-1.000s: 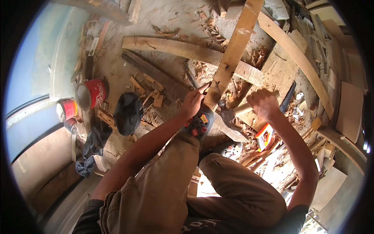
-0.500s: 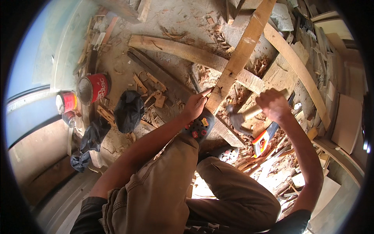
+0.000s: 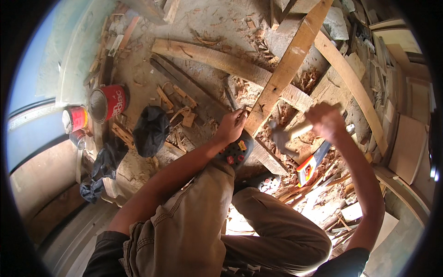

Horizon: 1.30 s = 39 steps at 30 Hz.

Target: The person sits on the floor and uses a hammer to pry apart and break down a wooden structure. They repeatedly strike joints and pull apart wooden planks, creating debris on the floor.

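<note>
My right hand is closed round the wooden handle of a claw hammer. Slightly blurred, the hammer head hangs just right of the near end of a long wooden board. That board lies slantwise over another plank. My left hand is at the left edge of the board's near end, its fingers curled together; whatever they may pinch is too small to make out. Close below it, my foot in a dark clog is against the board's end.
A handsaw with an orange and white handle lies below the hammer among wood scraps. Red cans and black plastic bags sit to the left. A curved plank and stacked timber line the right side.
My left index finger, stretched out over the board before, is now curled in with the others. The hammer has shifted only slightly, still in my right hand.
</note>
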{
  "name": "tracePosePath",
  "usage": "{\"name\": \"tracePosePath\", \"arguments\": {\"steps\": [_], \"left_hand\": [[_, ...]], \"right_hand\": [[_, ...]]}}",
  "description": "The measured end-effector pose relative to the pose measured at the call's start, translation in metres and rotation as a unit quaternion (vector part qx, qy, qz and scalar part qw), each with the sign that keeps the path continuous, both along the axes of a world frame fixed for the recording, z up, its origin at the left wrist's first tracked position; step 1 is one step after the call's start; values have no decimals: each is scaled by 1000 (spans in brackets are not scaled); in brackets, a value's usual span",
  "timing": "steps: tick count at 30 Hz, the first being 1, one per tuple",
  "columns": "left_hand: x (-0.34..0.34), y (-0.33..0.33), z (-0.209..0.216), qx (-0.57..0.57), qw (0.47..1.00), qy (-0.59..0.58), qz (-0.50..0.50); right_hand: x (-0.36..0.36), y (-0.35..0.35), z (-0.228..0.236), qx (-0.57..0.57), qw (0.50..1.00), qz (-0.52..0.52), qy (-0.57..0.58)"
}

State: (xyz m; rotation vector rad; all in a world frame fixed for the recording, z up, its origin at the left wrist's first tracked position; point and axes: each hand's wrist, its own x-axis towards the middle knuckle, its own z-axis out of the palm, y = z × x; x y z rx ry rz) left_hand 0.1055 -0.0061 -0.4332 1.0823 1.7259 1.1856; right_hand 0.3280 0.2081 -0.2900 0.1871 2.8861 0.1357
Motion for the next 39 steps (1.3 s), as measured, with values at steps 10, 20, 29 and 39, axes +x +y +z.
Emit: {"name": "tracePosePath", "arguments": {"steps": [10,20,29,39], "left_hand": [[1,-2,0,6,999,38,18],[0,-1,6,-33,999,-12,14],[-1,1,3,-35,999,-12,6],[0,-2,-4,-9,1000,-19,5]], "right_hand": [[-12,-14,-1,-1,999,-7,54],[-24,-19,-3,-33,989,-55,-129],[-1,-38,-10,-69,988,107,-89],[32,-66,-17,-203,932,-232,-193]]}}
